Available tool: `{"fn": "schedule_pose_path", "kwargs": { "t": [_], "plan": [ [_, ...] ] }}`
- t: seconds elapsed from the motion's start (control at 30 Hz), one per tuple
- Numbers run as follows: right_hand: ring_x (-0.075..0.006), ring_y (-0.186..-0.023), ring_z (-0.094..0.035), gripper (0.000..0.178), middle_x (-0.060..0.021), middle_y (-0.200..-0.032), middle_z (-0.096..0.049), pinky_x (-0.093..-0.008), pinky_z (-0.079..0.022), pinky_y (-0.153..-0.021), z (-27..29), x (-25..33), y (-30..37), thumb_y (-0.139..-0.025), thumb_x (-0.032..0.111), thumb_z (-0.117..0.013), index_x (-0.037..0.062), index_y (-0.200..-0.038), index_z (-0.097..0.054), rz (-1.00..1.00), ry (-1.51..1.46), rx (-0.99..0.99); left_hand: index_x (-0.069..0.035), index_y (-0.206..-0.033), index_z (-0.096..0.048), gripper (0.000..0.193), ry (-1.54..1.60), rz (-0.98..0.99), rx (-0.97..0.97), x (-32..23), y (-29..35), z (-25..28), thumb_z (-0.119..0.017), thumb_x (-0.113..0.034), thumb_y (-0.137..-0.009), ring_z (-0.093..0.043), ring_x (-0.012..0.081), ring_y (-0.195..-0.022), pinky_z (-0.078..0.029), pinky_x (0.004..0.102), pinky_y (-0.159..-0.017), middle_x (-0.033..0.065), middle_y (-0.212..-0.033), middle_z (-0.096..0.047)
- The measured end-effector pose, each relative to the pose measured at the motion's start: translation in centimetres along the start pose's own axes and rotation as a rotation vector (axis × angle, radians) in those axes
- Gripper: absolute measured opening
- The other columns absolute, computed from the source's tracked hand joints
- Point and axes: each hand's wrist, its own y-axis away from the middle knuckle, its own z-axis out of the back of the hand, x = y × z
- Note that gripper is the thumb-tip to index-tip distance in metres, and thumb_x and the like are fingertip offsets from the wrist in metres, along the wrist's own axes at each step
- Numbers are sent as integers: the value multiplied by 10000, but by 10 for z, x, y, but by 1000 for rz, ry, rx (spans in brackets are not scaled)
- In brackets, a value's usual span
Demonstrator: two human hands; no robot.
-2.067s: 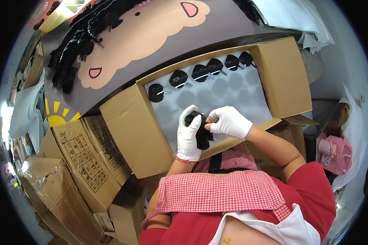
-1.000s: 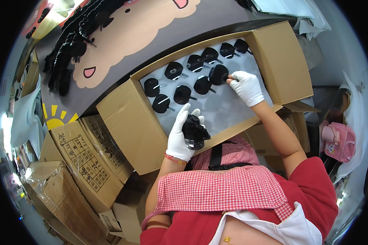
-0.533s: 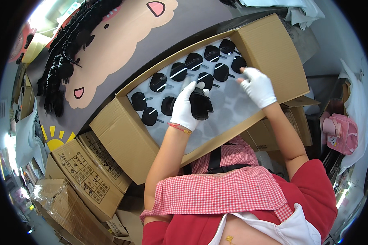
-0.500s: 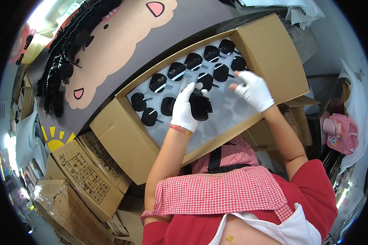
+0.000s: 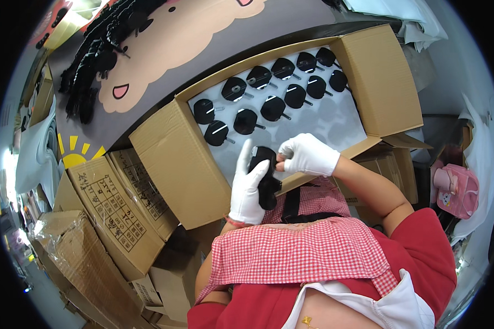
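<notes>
both gloved hands (image 5: 280,170) together, fingers (image 5: 282,159) pinched

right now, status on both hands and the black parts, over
Left hand gripping a stack of black parts. Right hand pinching the stack's top. Eleven parts laid in the open box. Nothing blocking.

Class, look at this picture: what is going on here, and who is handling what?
A person in white gloves stands over an open cardboard box. The left hand holds a stack of black parts near the box's front edge, and the right hand pinches the top of that stack. In the box, a pale sheet carries eleven black round pieces with short stems, laid in two rows. The near part of the sheet is bare.
</notes>
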Motion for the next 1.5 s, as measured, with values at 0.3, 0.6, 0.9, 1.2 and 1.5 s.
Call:
{"fn": "schedule_pose_path", "kwargs": {
  "t": [0.3,0.6,0.9,1.2,1.5],
  "plan": [
    [-319,-787,-674,195,-136,-815,-689,-404,-542,-726,-36,-8,-18,-827,274,-652,94,-854,-724,170,365,-353,-45,-990,-647,163,533,352,-106,1,20,45,-579,-178,-924,-639,262,-949,-534,442,-881,88,-971,-664],
    [-298,-790,-669,147,-105,-857,-694,-375,-541,-714,34,-99,30,-789,216,-723,90,-865,-712,-1,449,-681,-96,-1076,-635,178,478,360,-148,-2,7,27,-609,-179,-921,-624,244,-958,-532,403,-829,61,-1031,-640],
    [-299,-769,-657,149,-96,-839,-671,-393,-530,-682,85,-131,57,-797,237,-710,99,-852,-703,-118,729,-909,-183,-1328,-512,484,248,197,14,11,-12,-11,-612,-52,-873,-586,240,-1056,-522,396,-853,75,-1196,-562],
    [-286,-743,-681,205,-145,-812,-692,-329,-537,-687,26,-11,71,-806,219,-733,32,-890,-716,102,-14,-281,-102,-1347,-458,431,56,-62,202,25,-23,-53,-593,-80,-938,-564,182,-1120,-491,333,-936,60,-1248,-549],
    [-306,-722,-680,249,-162,-760,-686,-351,-529,-672,-17,0,42,-758,255,-748,34,-869,-720,51,-11,-24,-69,-1364,-467,464,-104,-42,99,13,16,-1,-584,-52,-916,-575,197,-1097,-479,335,-952,101,-1224,-569]
  ]
}}
